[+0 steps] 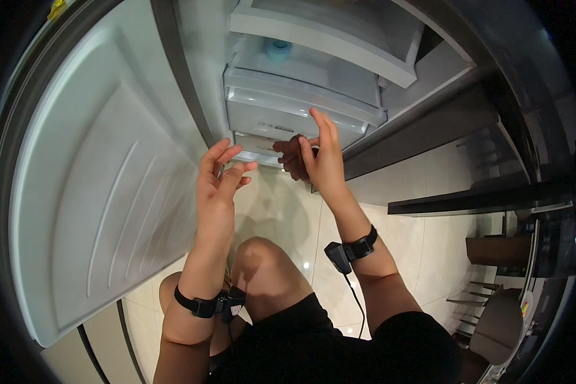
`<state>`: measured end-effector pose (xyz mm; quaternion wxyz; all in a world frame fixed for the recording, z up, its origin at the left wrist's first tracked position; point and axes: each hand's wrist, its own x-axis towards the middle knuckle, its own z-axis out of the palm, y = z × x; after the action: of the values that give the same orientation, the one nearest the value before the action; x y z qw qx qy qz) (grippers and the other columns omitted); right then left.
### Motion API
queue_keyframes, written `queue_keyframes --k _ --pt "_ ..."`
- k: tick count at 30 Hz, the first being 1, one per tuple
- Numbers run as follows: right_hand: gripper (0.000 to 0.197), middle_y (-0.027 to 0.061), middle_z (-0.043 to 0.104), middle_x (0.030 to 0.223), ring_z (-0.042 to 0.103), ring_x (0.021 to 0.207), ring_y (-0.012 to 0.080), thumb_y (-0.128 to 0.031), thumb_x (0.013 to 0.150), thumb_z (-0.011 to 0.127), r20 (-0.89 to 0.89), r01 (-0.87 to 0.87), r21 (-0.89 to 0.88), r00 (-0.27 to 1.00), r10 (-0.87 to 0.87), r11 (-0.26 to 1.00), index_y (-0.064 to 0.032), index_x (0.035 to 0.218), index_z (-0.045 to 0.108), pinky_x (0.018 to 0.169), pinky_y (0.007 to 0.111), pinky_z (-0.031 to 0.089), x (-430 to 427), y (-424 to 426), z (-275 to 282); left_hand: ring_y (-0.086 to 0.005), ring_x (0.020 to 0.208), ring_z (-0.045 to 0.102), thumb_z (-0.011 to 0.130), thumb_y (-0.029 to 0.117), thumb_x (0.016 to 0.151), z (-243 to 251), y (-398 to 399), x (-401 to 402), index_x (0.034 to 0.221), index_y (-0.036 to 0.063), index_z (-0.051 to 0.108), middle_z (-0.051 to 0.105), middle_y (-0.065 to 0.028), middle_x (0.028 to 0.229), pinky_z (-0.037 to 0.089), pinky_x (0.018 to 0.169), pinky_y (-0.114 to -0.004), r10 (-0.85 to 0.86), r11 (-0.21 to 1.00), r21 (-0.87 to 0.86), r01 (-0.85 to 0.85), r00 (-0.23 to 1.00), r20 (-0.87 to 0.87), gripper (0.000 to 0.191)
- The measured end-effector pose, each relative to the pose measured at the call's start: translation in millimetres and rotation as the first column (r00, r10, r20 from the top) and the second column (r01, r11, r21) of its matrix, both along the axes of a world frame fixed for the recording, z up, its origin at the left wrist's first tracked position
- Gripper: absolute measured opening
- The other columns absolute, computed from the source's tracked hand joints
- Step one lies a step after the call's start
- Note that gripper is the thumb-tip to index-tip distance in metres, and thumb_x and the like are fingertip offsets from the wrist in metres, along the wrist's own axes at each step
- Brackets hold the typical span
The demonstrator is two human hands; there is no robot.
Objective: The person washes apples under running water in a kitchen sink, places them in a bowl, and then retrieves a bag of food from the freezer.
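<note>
My left hand (222, 175) is raised in front of the inner side of a refrigerator door (120, 192). Its fingers are loosely bent and apart, with nothing between them. To the right, my right hand (325, 161) is raised before the clear drawer (293, 108), thumb and fingers spread. Against its thumb side is a dark brown, knobbly shape (293, 156); I cannot tell whether it is a held thing, a shadow or a reflection. Below that drawer shows the front of a lower drawer (254, 144). Both drawers look pushed in.
A pale blue lidded container (279, 50) sits behind the upper drawer's front. A white-framed shelf or drawer (326, 43) juts out above. The tiled floor (278, 206) lies below my hands. At right stand a dark glossy door (427, 139) and chairs (497, 326).
</note>
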<state>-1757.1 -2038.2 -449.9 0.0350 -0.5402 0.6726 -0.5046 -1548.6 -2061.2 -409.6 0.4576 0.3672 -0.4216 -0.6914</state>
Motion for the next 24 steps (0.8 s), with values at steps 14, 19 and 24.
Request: queue_keyframes --k 14,19,24 --pt "0.028 0.0098 0.063 0.121 0.063 0.091 0.0141 -0.003 0.097 0.053 0.472 -0.106 0.065 0.879 0.063 0.992 -0.0012 0.124 0.049 0.081 0.026 0.05 -41 -34 -91 -0.0179 0.102 0.063 0.055 0.008 0.094 5 -6 14 0.133 0.0033 0.05 0.054 -0.01 0.129 0.046 0.084 -0.029 0.039 0.996 0.077 -0.038 0.999 -0.012 0.039" --pt "0.035 0.0101 0.062 0.123 0.063 0.102 0.0192 -0.001 0.094 0.057 0.606 -0.321 0.33 0.793 0.061 0.888 -0.0053 0.127 0.05 0.088 0.029 0.05 -59 -35 -158 -0.0178 0.101 0.063 0.054 0.007 0.095 7 -3 10 0.131 0.0041 0.052 0.055 -0.0094 0.127 0.045 0.084 -0.029 0.004 0.998 0.067 -0.003 1.0 -0.017 0.036" --pt "0.027 0.0077 0.065 0.119 0.062 0.111 0.0229 -0.02 0.1 0.049 0.999 -0.099 0.017 -0.039 -0.021 0.995 -0.005 0.12 0.058 0.097 0.039 0.051 -63 -51 -187 -0.0185 0.101 0.063 0.054 0.009 0.095 12 2 12 0.131 0.0038 0.052 0.055 -0.0093 0.127 0.044 0.084 -0.029 -0.035 0.998 0.052 0.036 0.999 -0.03 0.036"
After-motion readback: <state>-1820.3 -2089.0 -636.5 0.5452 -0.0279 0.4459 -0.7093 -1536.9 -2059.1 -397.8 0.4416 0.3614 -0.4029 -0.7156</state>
